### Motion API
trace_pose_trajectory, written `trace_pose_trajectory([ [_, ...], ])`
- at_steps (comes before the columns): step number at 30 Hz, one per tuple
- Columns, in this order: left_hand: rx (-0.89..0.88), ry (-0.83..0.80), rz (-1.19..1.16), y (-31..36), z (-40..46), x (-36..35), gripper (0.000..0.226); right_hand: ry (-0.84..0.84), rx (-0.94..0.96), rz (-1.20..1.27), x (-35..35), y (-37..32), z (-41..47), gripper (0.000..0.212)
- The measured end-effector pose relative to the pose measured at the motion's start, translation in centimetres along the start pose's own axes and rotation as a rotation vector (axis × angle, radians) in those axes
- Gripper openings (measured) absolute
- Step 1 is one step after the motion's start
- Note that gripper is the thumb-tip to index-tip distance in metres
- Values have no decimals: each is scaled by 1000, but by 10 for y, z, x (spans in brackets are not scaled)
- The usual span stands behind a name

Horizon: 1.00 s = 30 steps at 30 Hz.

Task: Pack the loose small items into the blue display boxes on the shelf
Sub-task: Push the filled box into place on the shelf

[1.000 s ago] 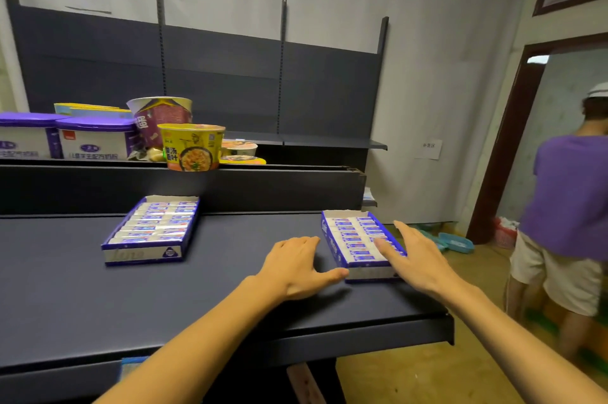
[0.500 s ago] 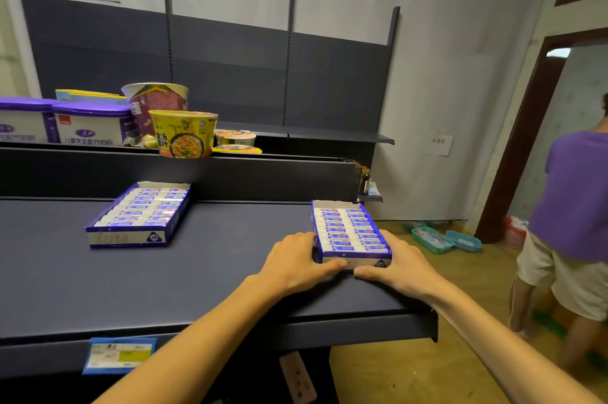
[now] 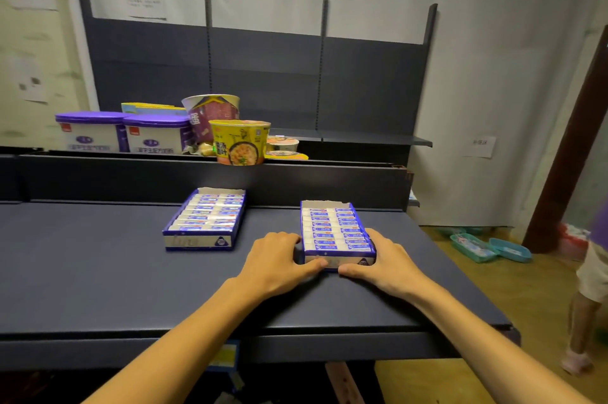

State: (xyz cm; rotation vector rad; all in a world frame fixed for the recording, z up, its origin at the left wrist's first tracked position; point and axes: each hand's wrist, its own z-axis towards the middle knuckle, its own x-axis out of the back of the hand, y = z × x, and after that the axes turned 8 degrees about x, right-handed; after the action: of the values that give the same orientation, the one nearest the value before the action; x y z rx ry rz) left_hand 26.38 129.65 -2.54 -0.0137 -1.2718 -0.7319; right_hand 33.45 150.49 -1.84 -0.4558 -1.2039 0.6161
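Both hands clasp the right box (image 3: 336,232) on the shelf (image 3: 98,265): left hand (image 3: 274,258) and right hand (image 3: 383,260) at its near corners, long axis pointing away; second box (image 3: 205,219) sits left.

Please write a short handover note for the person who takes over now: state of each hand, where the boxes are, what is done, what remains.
Left hand: grips the left side of the right blue display box, thumb at its front.
Right hand: grips the right side of the same box.
That box sits near the front edge of the dark shelf, full of small packs in rows.
Left blue display box: farther back on the shelf, also full, untouched.
Done: both boxes look packed; no loose packs are in view.
Left: probably only to line up the held box with the other.
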Motion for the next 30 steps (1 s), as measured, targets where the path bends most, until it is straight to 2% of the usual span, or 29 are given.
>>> trace_pose_trajectory([
  [5,-3,65,83,-40,-11,15,53,-1,16,34,-24,-16,15,68],
  [14,29,135,73,-102,-33,48,34,-1,27,62,-55,-38,36,66],
  [19,219,295,266,-140,-49,72,40,-4,28,67,-71,-48,46,67],
  [23,392,292,347,-173,-45,83,57,1,31,81,-84,-58,54,68],
  [26,350,183,168,-188,-31,84,67,20,26,90,-90,-61,58,71],
  [28,299,107,-4,-193,-23,83,64,30,20,89,-91,-64,59,71],
  [30,259,79,-68,-196,-18,82,63,41,17,99,-91,-65,61,73],
])
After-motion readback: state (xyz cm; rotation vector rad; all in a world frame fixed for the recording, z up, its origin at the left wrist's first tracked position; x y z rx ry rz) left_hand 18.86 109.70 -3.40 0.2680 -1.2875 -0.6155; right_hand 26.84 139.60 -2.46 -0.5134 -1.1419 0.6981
